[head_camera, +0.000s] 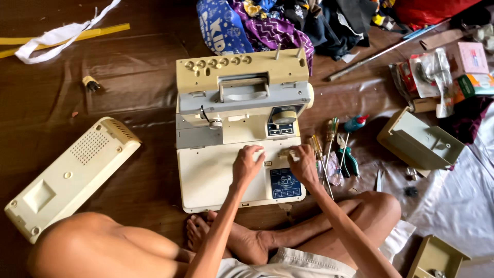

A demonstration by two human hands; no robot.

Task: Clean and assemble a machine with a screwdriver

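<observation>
Cream sewing machine [242,128] lies on the floor before a seated person. Its cover [69,175] is off, lying left. Left hand [247,164] rests curled on the base; right hand [303,164] pinches a small part, screwdrivers [324,149] beside it.

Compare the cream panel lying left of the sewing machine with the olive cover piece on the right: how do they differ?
The cream panel is long, flat and pale, with a vent grille. The olive cover piece is shorter, darker, boxier, its hollow side up. The panel lies alone; screwdrivers lie beside the cover. Both lie detached on the floor, away from both hands.
</observation>
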